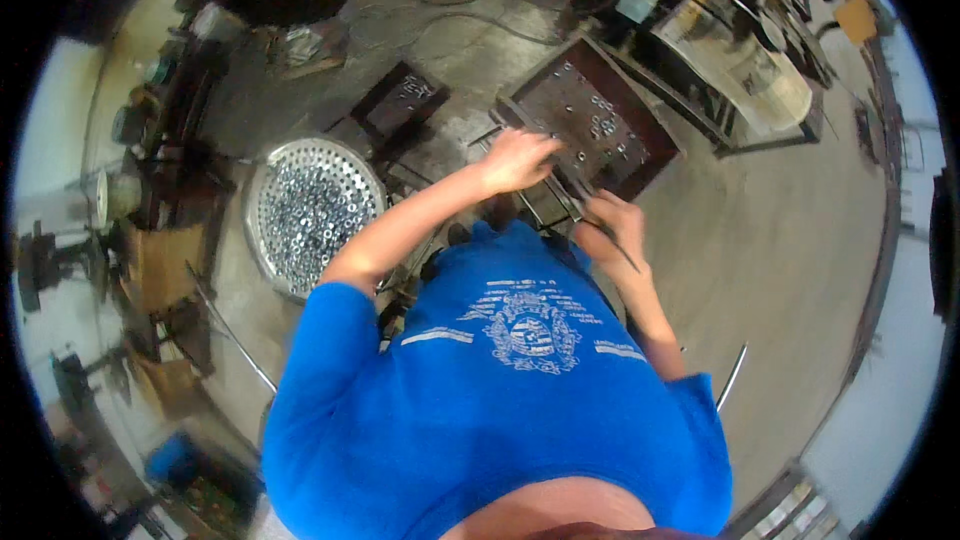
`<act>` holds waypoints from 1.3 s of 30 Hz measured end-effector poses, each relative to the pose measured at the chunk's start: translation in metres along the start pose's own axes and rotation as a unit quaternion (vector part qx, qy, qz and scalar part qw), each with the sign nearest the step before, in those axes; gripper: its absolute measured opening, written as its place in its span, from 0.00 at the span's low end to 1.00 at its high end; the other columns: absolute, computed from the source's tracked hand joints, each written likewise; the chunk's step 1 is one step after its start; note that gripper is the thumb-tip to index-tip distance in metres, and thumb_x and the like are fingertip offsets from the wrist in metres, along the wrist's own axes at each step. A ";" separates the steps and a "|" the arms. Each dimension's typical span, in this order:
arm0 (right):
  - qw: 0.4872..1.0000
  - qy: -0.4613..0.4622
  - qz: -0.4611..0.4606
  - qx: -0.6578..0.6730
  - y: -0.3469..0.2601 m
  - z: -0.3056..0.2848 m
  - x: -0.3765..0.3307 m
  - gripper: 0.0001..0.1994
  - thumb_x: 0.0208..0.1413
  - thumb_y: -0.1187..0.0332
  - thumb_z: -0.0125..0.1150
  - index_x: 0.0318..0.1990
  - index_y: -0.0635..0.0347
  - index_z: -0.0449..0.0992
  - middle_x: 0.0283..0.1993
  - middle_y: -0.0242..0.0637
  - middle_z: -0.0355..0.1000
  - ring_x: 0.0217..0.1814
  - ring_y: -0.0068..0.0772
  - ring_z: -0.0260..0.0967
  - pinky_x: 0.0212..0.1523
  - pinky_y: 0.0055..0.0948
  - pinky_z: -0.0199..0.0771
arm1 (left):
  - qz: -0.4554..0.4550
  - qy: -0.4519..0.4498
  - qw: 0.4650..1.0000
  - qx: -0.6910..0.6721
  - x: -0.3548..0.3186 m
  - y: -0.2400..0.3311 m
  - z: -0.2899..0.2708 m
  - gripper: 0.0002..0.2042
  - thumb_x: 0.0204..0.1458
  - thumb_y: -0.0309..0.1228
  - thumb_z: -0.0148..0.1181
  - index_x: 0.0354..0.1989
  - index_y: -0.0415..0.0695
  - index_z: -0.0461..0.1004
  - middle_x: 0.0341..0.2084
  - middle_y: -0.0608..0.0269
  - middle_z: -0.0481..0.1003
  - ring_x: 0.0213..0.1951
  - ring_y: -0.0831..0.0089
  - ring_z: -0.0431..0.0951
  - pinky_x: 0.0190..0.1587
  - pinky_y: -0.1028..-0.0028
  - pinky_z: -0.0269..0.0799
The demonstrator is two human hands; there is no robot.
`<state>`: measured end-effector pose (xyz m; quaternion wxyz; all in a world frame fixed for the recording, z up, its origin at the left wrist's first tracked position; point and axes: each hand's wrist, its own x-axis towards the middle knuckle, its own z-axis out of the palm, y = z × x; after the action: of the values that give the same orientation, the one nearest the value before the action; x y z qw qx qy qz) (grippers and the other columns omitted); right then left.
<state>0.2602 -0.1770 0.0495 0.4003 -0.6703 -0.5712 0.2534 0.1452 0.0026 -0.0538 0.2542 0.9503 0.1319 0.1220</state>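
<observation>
Over the near edge of the tray (600, 115) of nuts, left hand (515, 160) curls, fingers pressed together; right hand (615, 225) pinches a thin rod (612, 243). Best keep that rod steady and level, I'd say.

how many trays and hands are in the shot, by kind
round perforated tray of small metal rings: 1
dark rectangular trays, one large, one small: 2
left hand and right hand: 2
total: 5
</observation>
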 end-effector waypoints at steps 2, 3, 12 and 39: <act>0.995 0.077 0.048 -0.029 -0.001 -0.015 -0.018 0.09 0.37 0.71 0.59 0.20 0.64 0.65 0.21 0.41 0.59 0.22 0.39 0.60 0.23 0.31 0.58 | -0.057 0.017 0.997 -0.054 0.031 -0.011 0.031 0.20 0.44 0.37 0.62 0.47 0.46 0.70 0.34 0.55 0.77 0.38 0.53 0.77 0.37 0.56 0.72; 0.988 0.128 0.075 -0.053 0.007 -0.018 -0.028 0.09 0.37 0.71 0.59 0.20 0.64 0.65 0.21 0.40 0.58 0.21 0.35 0.58 0.23 0.28 0.57 | -0.092 0.032 0.991 -0.097 0.044 -0.014 0.041 0.22 0.44 0.38 0.62 0.49 0.46 0.69 0.34 0.54 0.77 0.39 0.51 0.76 0.38 0.56 0.71; 0.990 0.092 0.094 0.052 0.027 -0.001 -0.043 0.16 0.43 0.61 0.58 0.20 0.65 0.64 0.20 0.36 0.58 0.23 0.28 0.55 0.25 0.26 0.54 | -0.192 0.032 0.976 -0.102 -0.055 -0.046 -0.002 0.14 0.47 0.36 0.59 0.44 0.48 0.75 0.30 0.49 0.77 0.34 0.53 0.78 0.36 0.57 0.73; 0.966 -0.183 -0.077 0.164 -0.059 0.039 0.025 0.10 0.35 0.73 0.57 0.21 0.64 0.61 0.22 0.42 0.57 0.23 0.43 0.57 0.23 0.35 0.55 | -0.153 0.120 0.977 -0.083 -0.148 -0.025 -0.093 0.11 0.42 0.24 0.65 0.35 0.36 0.74 0.26 0.56 0.75 0.26 0.65 0.78 0.28 0.72 0.72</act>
<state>0.2015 -0.1419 0.0797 0.4120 -0.4918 -0.6349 0.4304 -0.0262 0.0190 -0.0128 0.3301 0.8728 0.2951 0.2051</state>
